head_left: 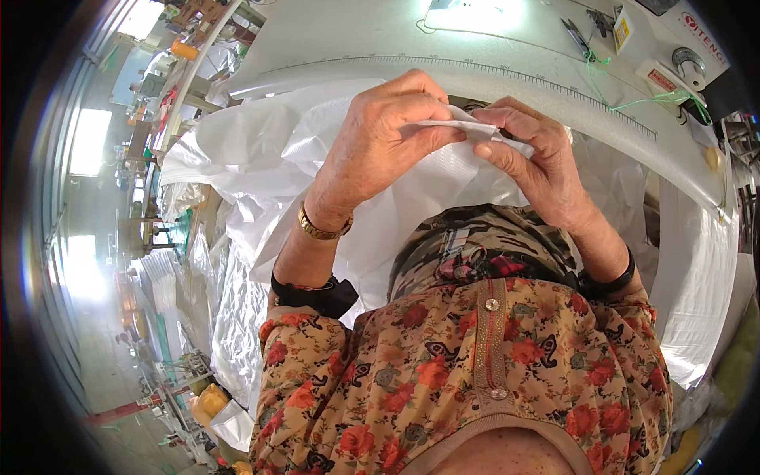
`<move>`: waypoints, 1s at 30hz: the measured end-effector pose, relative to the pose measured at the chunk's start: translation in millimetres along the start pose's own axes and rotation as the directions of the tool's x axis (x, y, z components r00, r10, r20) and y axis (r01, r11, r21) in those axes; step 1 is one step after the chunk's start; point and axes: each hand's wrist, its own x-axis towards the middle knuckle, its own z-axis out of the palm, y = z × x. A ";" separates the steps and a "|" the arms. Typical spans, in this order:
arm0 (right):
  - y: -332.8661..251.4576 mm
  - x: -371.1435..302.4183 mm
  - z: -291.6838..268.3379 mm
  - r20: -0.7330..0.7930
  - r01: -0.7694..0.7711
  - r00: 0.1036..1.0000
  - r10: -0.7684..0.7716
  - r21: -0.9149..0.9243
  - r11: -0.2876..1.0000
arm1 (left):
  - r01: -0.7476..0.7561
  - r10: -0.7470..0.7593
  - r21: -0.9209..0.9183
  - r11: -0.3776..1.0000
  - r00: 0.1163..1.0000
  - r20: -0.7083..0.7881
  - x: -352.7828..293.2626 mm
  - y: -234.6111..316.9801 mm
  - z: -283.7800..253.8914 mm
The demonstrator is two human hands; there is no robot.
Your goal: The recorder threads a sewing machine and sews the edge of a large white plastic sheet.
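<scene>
Between my two hands, just in front of the table's near edge, is a folded edge of white sheet material (pixel 451 123). My left hand (pixel 396 131) pinches it between thumb and fingers from the left. From the right, my right hand (pixel 532 146) grips the same fold, thumb beneath and fingers above. The rest of what looks like thin white woven sheeting (pixel 261 142) spreads below the hands and off to the left, crumpled and shiny. Whether all of it is one piece I cannot tell.
Ahead lies a pale worktable (pixel 356 39) with a ruler scale (pixel 507 73) along its near edge. On it at the right stand a white sewing machine (pixel 673 55), small snips (pixel 576 36) and loose green thread (pixel 613 104). More white sheeting (pixel 697 293) hangs at the right.
</scene>
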 end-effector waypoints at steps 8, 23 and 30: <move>-5.4 0.6 9.1 -0.080 -0.150 0.986 0.149 -0.007 0.989 | -0.010 0.011 0.041 0.999 0.999 -0.033 1.4 2.5 3.8; 17.6 8.5 0.7 -0.297 -0.061 0.955 0.012 -0.158 0.986 | 0.195 -0.207 0.223 0.955 0.978 0.032 1.7 -3.8 -28.1; 31.3 17.2 15.2 -0.490 0.060 0.866 -0.097 -0.092 0.994 | 0.068 -0.031 0.476 0.877 0.996 -0.085 -2.2 0.1 -42.1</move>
